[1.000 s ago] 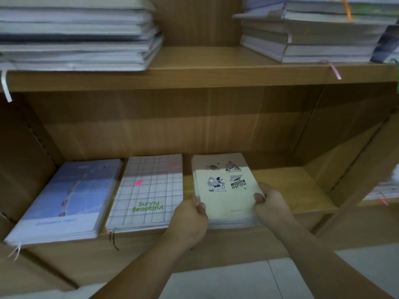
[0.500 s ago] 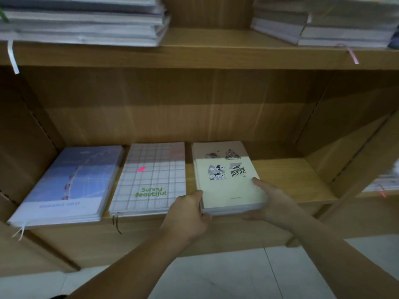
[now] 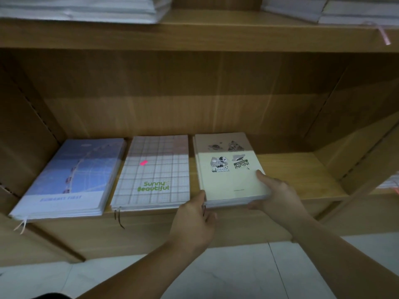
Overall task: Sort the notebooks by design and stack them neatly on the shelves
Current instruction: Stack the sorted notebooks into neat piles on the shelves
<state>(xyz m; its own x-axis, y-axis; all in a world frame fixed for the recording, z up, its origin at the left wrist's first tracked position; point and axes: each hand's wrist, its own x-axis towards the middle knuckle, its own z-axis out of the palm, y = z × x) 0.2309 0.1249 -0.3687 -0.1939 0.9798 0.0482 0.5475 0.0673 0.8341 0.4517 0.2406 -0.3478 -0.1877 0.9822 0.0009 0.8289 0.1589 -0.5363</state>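
Three stacks of notebooks lie side by side on the lower wooden shelf (image 3: 302, 173). At the left is a blue stack (image 3: 73, 175). In the middle sits a grid-pattern stack (image 3: 155, 169) with green "Sunny Beautiful" lettering. At the right is a cream stack (image 3: 228, 169) with black cartoon prints. My left hand (image 3: 194, 219) holds the cream stack's front left corner, thumb against its side. My right hand (image 3: 278, 195) grips the front right corner, thumb on the cover and fingers under the front edge.
The upper shelf (image 3: 194, 33) carries a pale stack at left (image 3: 86, 9) and another at right (image 3: 334, 9), with a pink ribbon (image 3: 383, 34) hanging over the edge. Bare shelf board lies right of the cream stack, ending at a slanted side panel (image 3: 356, 152). Below is a tiled floor (image 3: 216, 272).
The view has tilted down. My right hand opened with a finger on the cover, then closed again on the cream stack's front right corner. The stack sits slightly further back.
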